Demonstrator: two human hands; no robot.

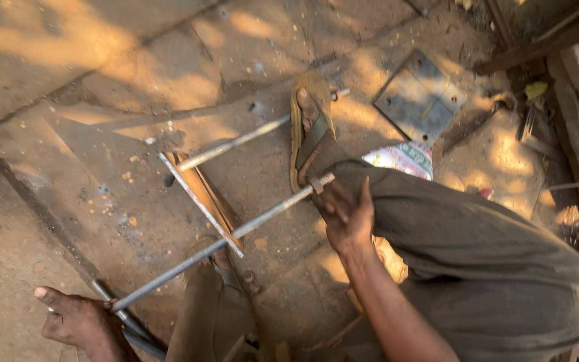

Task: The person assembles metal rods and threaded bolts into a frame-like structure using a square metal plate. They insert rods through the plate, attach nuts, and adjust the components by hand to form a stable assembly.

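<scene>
A long steel rod (236, 231) with a threaded end and a nut (317, 184) runs diagonally through a flat metal bar (199, 201) that stands on edge on the ground. A second rod (236, 142) passes through the bar higher up, and my sandalled foot (309, 127) rests on its far end. My right hand (350, 218) is just below the nut, fingers apart, fingertips at the threaded end. My left hand (78, 322) at the bottom left is curled around the rod's lower end, next to a dark bar (129, 325). My other foot (212, 258) presses beside the flat bar.
A square steel plate (420, 97) with holes lies on the ground at the upper right. A patterned sack (403, 157) shows beside my knee. Metal frames and beams (544, 43) line the right edge. The ground is cracked concrete slabs (68, 80).
</scene>
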